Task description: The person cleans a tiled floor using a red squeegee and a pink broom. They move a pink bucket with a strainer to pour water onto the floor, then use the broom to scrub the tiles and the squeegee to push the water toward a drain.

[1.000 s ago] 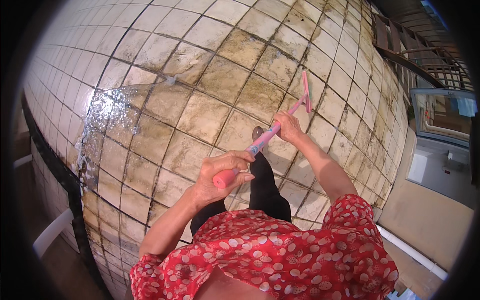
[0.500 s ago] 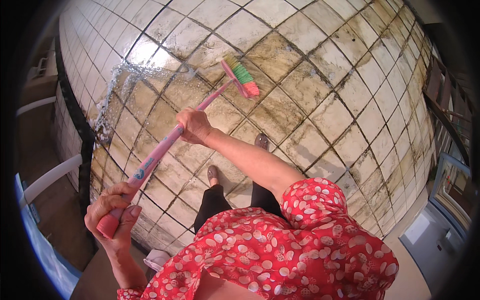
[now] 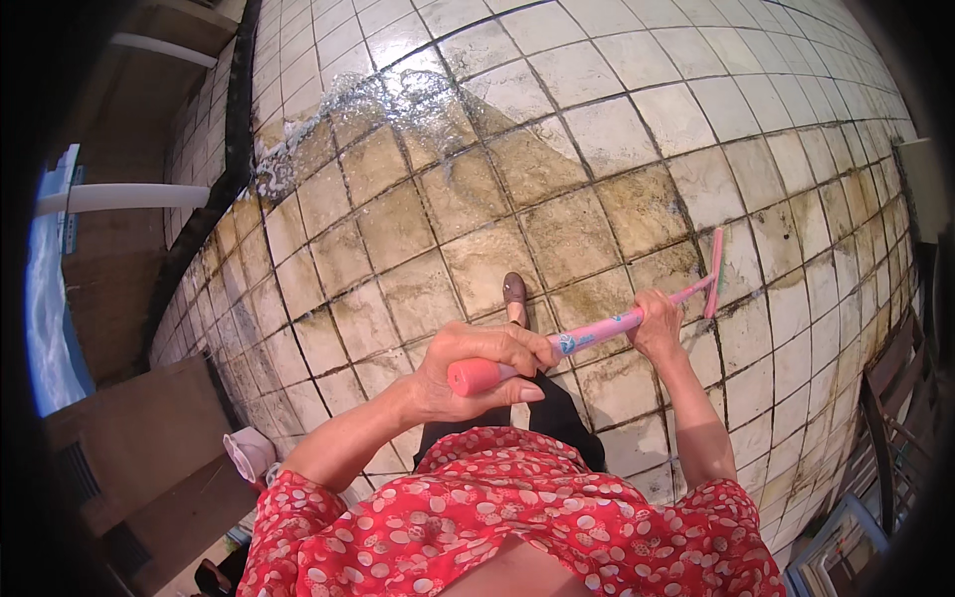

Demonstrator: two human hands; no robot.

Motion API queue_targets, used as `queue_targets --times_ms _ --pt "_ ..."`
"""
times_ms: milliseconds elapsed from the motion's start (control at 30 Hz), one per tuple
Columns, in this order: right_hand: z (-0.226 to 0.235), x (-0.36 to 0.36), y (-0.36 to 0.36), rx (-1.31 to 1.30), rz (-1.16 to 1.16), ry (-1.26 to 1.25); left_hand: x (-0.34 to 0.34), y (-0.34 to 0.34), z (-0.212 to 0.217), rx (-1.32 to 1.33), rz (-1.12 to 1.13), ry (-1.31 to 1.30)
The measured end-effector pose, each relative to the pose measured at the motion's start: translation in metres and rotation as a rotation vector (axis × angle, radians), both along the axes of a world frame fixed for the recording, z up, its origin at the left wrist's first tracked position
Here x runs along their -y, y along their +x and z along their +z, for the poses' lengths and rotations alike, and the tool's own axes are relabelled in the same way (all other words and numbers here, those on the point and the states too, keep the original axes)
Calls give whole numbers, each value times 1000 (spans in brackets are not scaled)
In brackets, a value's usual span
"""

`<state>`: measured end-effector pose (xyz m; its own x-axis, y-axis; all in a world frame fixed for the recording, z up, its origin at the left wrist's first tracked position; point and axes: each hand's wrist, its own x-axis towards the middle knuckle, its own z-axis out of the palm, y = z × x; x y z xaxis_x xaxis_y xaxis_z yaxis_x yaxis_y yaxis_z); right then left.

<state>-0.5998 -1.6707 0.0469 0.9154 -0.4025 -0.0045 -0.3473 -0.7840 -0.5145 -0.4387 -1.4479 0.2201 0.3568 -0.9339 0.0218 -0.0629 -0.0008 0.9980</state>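
Observation:
A pink broom (image 3: 597,331) lies across the front of my body, its handle rising from the left toward the far right. My left hand (image 3: 477,368) is wrapped around the handle near its rounded red end. Farther along, my right hand (image 3: 657,323) is closed on the shaft. The broom's narrow pink head (image 3: 715,274) is over the tiles at the right, seen nearly edge-on; its bristles are hidden from this angle. Soapy water (image 3: 398,99) with glinting foam spreads over the stained floor tiles (image 3: 477,254) ahead of me.
A dark raised edge (image 3: 234,129) bounds the tiles at the left, with white pipes (image 3: 139,197) beyond it. A pale bucket (image 3: 249,454) stands at the lower left. Brown slatted furniture (image 3: 885,418) and a light blue frame (image 3: 841,547) are at the right.
The broom head has swung from the middle far over to the right, and its bristles have gone from sight. Both hands have moved right with the handle. The view has turned as well.

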Motion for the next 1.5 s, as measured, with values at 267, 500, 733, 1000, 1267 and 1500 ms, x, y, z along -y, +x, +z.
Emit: queue_targets --times_ms 267,500,733,1000,1267,1500 --pt "-126 78 -79 -356 -48 122 82 -43 -149 -304 -38 -93" --pt "-105 -52 199 -65 92 265 -34 135 -32 3 404 409" --pt "-44 -106 391 373 318 399 -25 171 67 668 519 439" --pt "54 -1 389 283 438 163 -11 220 89 543 516 12" --pt "-73 185 292 -179 333 155 163 214 -58 -58 365 -54" --pt "-33 132 468 255 460 359 182 339 70 217 558 276"
